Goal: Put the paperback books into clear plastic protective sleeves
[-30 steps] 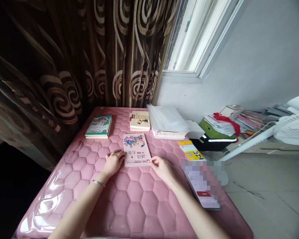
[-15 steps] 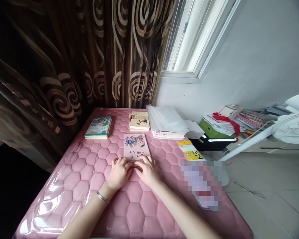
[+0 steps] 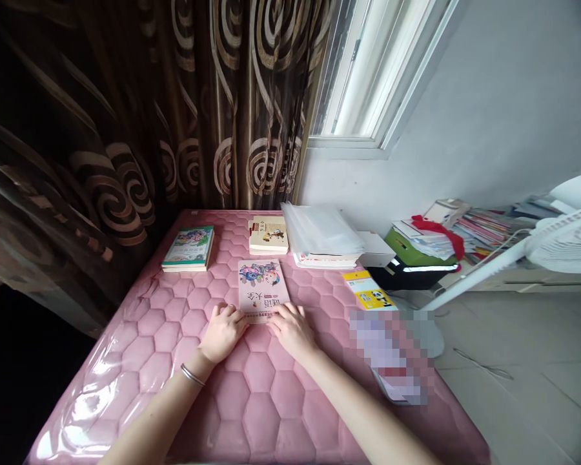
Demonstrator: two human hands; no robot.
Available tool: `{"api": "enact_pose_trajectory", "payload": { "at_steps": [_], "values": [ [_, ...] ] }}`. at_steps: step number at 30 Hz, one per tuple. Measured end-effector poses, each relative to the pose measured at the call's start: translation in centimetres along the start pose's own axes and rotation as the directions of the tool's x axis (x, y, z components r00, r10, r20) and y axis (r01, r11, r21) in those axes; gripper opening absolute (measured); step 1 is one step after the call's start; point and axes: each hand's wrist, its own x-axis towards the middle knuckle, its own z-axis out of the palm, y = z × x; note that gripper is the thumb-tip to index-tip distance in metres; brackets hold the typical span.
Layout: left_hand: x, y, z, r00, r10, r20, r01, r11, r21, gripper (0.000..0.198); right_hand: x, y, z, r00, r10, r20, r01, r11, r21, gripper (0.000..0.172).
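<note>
A thin pink book (image 3: 260, 287) with cartoon figures and Chinese characters on its cover lies flat on the pink quilted mattress (image 3: 261, 403). At its near left corner is my left hand (image 3: 223, 332), fingers curled and thumb against the edge; a silver bangle circles that wrist. My right hand (image 3: 293, 330) grips the near right corner, its fingertips over the cover and its thumb by the near edge. Beyond the pink book sits a small stack of cream books (image 3: 268, 236). Farther left is a stack with a green-bordered cover (image 3: 188, 247).
Papers under a clear plastic sleeve (image 3: 322, 234) lie at the back right, beside a white box (image 3: 377, 248). A yellow packet (image 3: 369, 290) and a blurred-out item (image 3: 390, 361) lie along the right edge. A white fan (image 3: 494, 261) stands beyond; a patterned curtain (image 3: 242, 129) hangs behind.
My hands have moved apart from the middle of the pink book's near edge to its two near corners, uncovering more of the cover. The view has shifted slightly.
</note>
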Motion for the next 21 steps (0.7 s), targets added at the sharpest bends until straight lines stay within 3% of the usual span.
{"api": "enact_pose_trajectory", "payload": {
  "at_steps": [9, 21],
  "values": [
    [-0.2, -1.3, 0.0, 0.993, 0.114, 0.015, -0.114, 0.993, 0.003, 0.03, -2.4, 4.8, -0.7, 0.997, 0.023, -0.075, -0.022, 1.0, 0.002, 0.019],
    [-0.5, -1.6, 0.5, 0.99, 0.131, 0.048, -0.131, 0.991, 0.013, 0.028, -2.6, 5.4, -0.5, 0.998, 0.016, -0.06, -0.009, 0.995, 0.102, 0.026]
  ]
}}
